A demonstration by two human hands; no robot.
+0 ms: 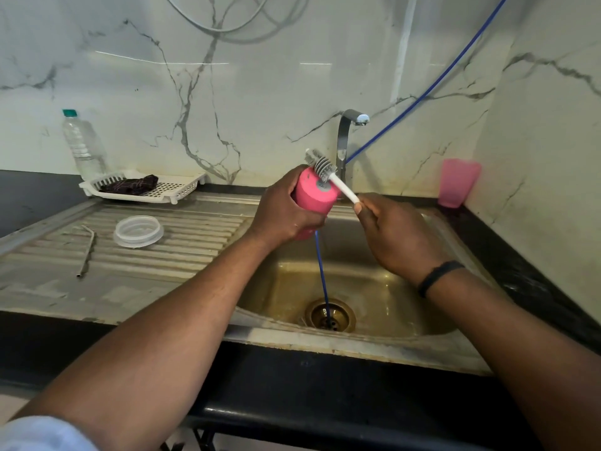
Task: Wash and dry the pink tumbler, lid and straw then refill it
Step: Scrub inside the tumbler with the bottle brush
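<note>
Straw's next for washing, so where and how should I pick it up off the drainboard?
Pinch the straw at its long straight shaft, from above. It lies flat along the ridged drainboard, bent end pointing away, left of the lid, with free space around it.

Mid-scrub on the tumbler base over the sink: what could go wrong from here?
1. The left hand alone grips the pink tumbler over the sink; if wet, it might slip and drop.
2. The right hand pinches only the tip of the brush handle, so hard scrubbing may twist it loose.
3. The straw lies loose on the ribbed drainboard and might roll.
</note>
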